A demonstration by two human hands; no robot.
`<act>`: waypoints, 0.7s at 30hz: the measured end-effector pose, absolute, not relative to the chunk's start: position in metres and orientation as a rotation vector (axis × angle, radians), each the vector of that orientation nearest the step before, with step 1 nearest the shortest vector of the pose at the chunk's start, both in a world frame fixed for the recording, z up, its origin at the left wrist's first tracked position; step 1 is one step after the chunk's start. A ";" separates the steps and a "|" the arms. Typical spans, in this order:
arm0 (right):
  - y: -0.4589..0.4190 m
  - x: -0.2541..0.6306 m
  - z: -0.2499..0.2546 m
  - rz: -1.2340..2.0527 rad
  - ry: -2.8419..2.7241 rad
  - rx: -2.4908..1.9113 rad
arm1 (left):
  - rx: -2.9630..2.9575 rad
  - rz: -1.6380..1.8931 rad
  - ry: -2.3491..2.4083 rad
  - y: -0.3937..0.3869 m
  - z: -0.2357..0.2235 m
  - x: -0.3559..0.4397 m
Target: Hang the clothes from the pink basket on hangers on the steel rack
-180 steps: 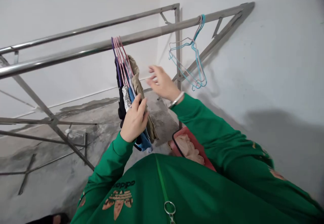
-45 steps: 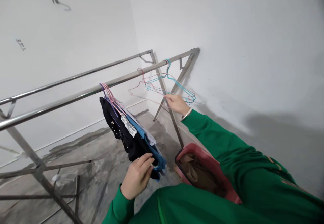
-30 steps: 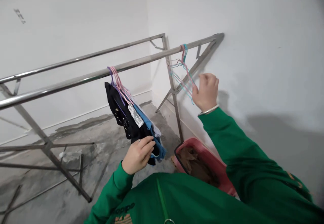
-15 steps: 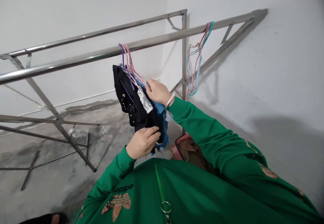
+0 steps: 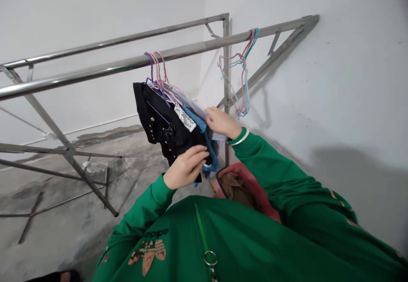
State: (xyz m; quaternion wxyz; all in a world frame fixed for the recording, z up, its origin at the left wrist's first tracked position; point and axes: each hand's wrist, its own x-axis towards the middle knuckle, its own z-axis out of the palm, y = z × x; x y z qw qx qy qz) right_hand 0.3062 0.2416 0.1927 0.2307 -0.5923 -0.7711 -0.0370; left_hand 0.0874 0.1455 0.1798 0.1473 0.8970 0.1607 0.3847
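Our left hand (image 5: 185, 168) pinches the black shirt (image 5: 159, 120), its fingers (image 5: 197, 156) curled over the edge. Our right hand (image 5: 221, 122) touches the blue cloth (image 5: 207, 139), fingers pressed together. The clothes hang on purple and pink hangers (image 5: 156, 67) from the front steel rail (image 5: 95, 72), with 1 more bunch of hangers (image 5: 244, 71) further along and a red basket (image 5: 245, 180) below.

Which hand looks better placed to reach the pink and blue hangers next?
Probably the right hand: it sits nearer those hangers, while the left hand holds the black garment, farther away from them.
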 end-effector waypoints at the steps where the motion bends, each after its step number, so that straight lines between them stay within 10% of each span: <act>1: 0.233 0.316 0.187 -0.128 -2.092 -1.621 | 2.457 1.132 0.480 0.152 0.184 0.098; 11: 0.166 0.356 0.181 -0.167 -1.718 -1.346 | 1.535 1.057 0.665 0.233 0.202 0.202; 21: 0.124 0.395 0.192 0.124 -1.659 -1.282 | 2.384 0.928 0.519 0.215 0.222 0.175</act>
